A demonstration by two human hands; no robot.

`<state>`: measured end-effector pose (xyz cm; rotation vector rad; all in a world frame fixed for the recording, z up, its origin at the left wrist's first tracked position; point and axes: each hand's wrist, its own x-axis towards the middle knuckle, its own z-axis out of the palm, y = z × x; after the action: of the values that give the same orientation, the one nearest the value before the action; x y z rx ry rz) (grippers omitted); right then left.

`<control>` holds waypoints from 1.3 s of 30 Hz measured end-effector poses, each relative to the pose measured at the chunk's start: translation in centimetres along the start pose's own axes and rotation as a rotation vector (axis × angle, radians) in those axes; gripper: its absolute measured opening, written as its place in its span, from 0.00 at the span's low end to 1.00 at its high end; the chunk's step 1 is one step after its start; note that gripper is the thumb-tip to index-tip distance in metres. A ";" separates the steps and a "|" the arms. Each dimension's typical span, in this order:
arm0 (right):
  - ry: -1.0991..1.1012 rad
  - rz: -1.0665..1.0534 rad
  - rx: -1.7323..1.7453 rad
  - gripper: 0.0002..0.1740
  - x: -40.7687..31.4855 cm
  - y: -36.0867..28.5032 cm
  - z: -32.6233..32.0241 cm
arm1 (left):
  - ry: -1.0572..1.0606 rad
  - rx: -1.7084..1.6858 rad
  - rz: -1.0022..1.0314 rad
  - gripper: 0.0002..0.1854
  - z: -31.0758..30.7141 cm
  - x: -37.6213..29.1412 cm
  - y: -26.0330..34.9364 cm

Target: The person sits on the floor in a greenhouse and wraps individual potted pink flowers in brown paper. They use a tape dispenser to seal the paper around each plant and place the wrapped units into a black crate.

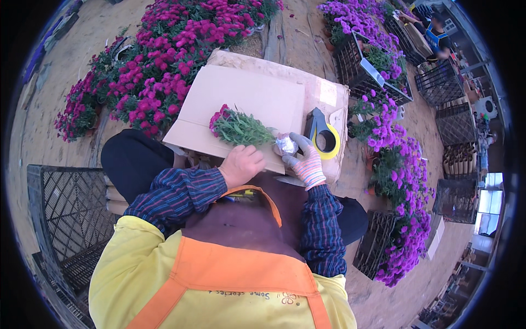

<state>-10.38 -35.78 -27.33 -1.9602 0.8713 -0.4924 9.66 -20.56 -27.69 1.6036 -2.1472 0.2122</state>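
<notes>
A cut bunch of chrysanthemum with green leaves (242,127) and magenta blooms (218,119) lies across a flat cardboard sheet (250,92). Its base is wrapped in silver foil (286,144). My right hand (307,162), in a striped glove with grey fingertips, has thumb and fingers around the foil end. Just below the stems, my bare left hand (243,165) is curled with its back up, over the sheet's near edge. Its palm side is hidden. Right of the gloved hand lies a black tape dispenser (315,123) with a yellow-rimmed roll (335,144).
Under the sheet is a worn cardboard box (328,78). Potted magenta chrysanthemums (164,70) stand at the far left, purple ones (404,185) along the right. A phone (372,72) rests on a black crate (349,57). Another crate (74,218) stands at my left. A person (437,37) works at the far right.
</notes>
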 end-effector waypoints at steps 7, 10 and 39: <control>-0.033 -0.065 -0.088 0.40 0.0 0.0 -0.4 | 0.006 -0.067 -0.013 0.09 -2.0 3.3 -1.6; -0.063 -0.055 -0.092 0.38 0.0 -0.3 -0.7 | -0.105 -0.196 -0.124 0.11 -1.3 4.7 -2.4; 0.085 0.071 -0.669 0.12 14.8 3.9 2.3 | -0.994 -0.328 -0.167 0.53 5.1 19.9 -14.2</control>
<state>-0.41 -46.73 -31.88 -2.5063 1.2716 -0.2566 17.24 -44.32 -25.49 1.8682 -2.4609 -1.1537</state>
